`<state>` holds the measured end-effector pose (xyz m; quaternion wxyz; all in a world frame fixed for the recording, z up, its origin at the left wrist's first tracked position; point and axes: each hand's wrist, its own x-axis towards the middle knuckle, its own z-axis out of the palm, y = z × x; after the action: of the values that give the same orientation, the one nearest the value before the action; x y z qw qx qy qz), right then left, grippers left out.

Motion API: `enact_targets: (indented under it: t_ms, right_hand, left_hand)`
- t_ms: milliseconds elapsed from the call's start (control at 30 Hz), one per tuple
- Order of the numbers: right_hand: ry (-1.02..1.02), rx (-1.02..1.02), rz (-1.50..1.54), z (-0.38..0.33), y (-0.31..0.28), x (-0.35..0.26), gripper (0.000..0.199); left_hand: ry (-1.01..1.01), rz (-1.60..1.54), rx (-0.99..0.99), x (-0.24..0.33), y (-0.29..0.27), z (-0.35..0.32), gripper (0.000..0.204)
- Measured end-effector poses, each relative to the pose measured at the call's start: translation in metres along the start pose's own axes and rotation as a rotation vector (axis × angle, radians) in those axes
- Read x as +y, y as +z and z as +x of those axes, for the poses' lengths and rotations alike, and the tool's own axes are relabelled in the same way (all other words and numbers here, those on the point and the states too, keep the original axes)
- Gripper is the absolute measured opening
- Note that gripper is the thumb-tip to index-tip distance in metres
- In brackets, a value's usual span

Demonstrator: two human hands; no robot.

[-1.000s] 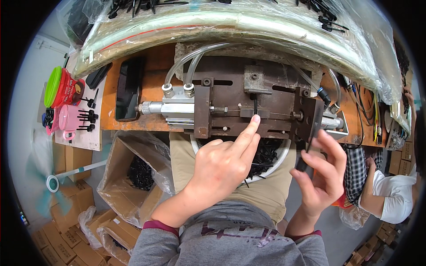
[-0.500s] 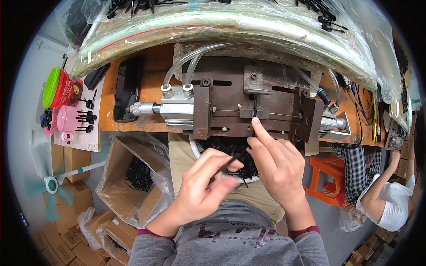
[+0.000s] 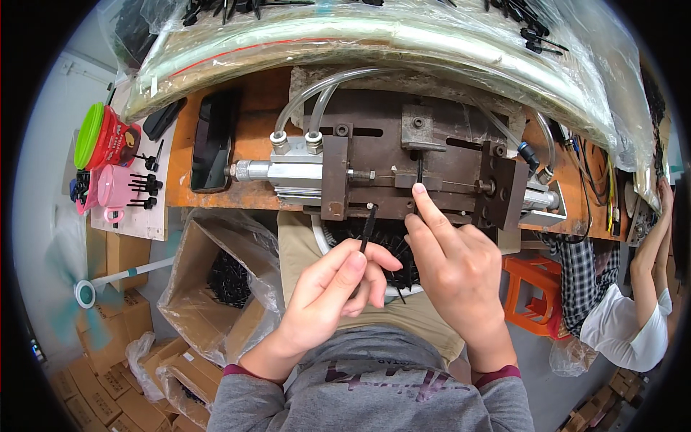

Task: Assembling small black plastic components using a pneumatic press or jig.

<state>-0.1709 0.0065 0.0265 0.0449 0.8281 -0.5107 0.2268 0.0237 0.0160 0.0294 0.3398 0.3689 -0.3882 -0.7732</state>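
My left hand (image 3: 324, 288) pinches a slim black plastic piece (image 3: 368, 229) between thumb and index finger, its tip pointing up toward the fixture's front edge. With its index finger stretched out, my right hand (image 3: 461, 270) touches the lower end of another thin black piece (image 3: 419, 167), which lies upright across a small metal block (image 3: 407, 179) in the brown metal fixture (image 3: 381, 155). The other right fingers curl in, and the thumb is mostly hidden. A thin rod reaches the block from each side, from a left air cylinder (image 3: 296, 173) and a right cylinder (image 3: 536, 199).
A container of black pieces (image 3: 345, 232) sits on my lap below the bench. An open carton (image 3: 187, 266) with black parts stands at left. A phone (image 3: 213, 140), pink cup (image 3: 115, 189) and plastic-covered roll (image 3: 345, 36) surround the fixture. A co-worker (image 3: 626, 324) and orange stool (image 3: 533, 295) are at right.
My left hand has turned its black piece from slanting right to pointing up. Both cylinder rods have come further in toward the block. My right index finger stays on its piece.
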Motion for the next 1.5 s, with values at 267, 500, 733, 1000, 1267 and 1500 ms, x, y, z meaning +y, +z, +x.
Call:
enact_targets:
  t_ms: [267,500,733,1000,1267,1500]
  right_hand:
    - [0.698,-0.064,1.496,0.000,-0.011,-0.014,0.018]
    - [0.783,0.167,1.534,-0.006,-0.004,-0.004,0.010]
    - [0.795,0.286,1.487,-0.007,-0.004,-0.010,0.010]
    - [0.794,0.309,1.575,-0.011,-0.012,-0.004,0.018]
    - [0.790,0.265,1.689,-0.015,-0.009,-0.010,0.020]
    - [0.768,0.243,1.704,-0.015,-0.008,-0.010,0.020]
  left_hand:
    - [-0.151,-0.197,-0.277,-0.003,-0.004,0.000,0.041]
    - [0.269,0.214,0.145,-0.012,0.015,-0.005,0.049]
    - [0.713,0.829,0.028,-0.007,0.009,-0.002,0.029]
    - [0.807,0.849,-0.120,-0.004,0.007,-0.005,0.032]
    - [0.869,0.923,-0.093,-0.012,0.010,-0.002,0.033]
    - [0.869,0.930,-0.093,-0.010,0.009,-0.003,0.033]
